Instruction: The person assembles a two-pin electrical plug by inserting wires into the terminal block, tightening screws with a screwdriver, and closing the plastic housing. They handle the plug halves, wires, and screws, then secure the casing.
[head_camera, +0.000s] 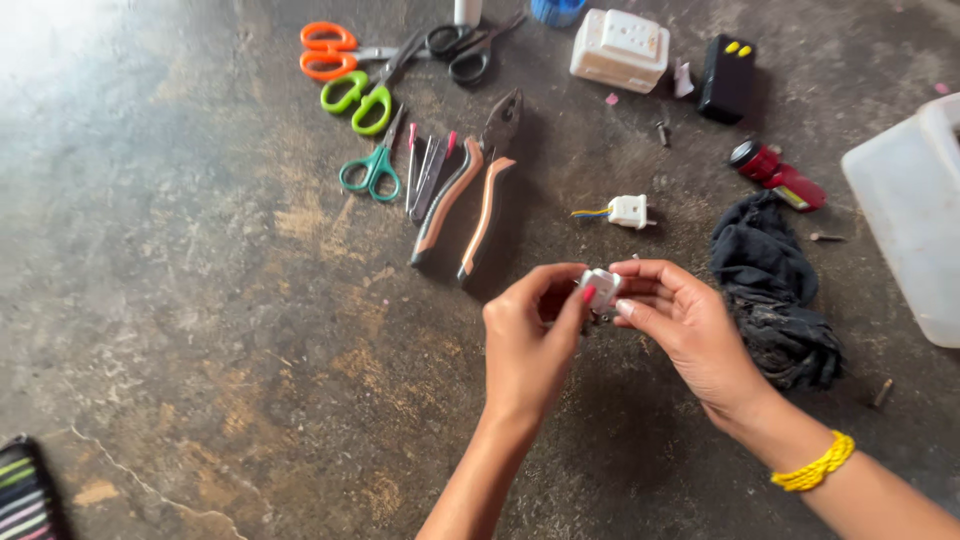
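Over a rough dark floor, my left hand (530, 335) and my right hand (685, 330) together pinch a small white plastic plug part (600, 289) between their fingertips. My right wrist wears a yellow bracelet (815, 462). A second white plug piece (627, 211) with short yellow and blue wires lies on the floor just beyond my hands. Large pliers (470, 195) with black and orange handles lie to the upper left of my hands.
Orange scissors (330, 50), light-green scissors (362, 95), small green scissors (372, 168), black scissors (462, 50) and tweezers (428, 175) lie at the back. A white socket box (620, 48), black block (727, 78), red cylinder (778, 175), dark cloth (780, 290) and translucent jug (915, 210) sit on the right.
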